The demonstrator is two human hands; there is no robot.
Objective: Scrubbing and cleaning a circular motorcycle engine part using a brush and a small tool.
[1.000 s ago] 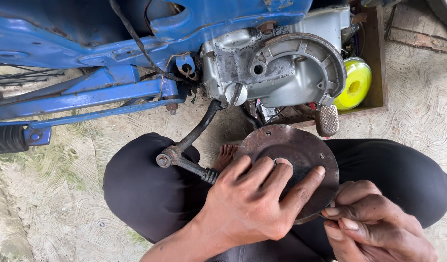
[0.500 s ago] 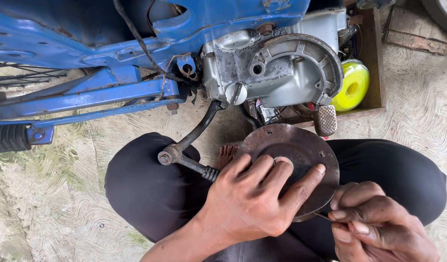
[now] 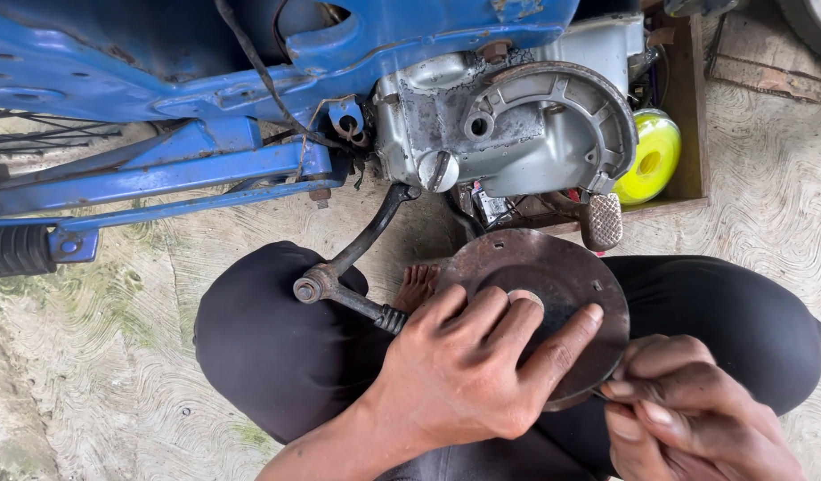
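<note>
The left hand lies in the lower centre of the frame, palm down, with its fingers spread flat across the face of a round rusty metal disc. The fingertips press on the disc surface around its central hole; the hand steadies the disc rather than closing around it. The disc rests tilted over the person's lap, between the dark-trousered knees, in the centre-right of the frame.

The right hand sits in the lower right corner, fingers curled and pinched together at the lower right rim of the disc. Whatever small item the fingertips grip is too hidden to identify.

A bare foot shows just left of the disc. A bent kick lever runs from the grey engine casing in the upper centre down to a point just beside the left hand. The blue motorcycle frame fills the upper left, with a black ribbed footrest at the left edge. A yellow-green spool lies inside a wooden tray at the upper right. The ground is pale concrete.
</note>
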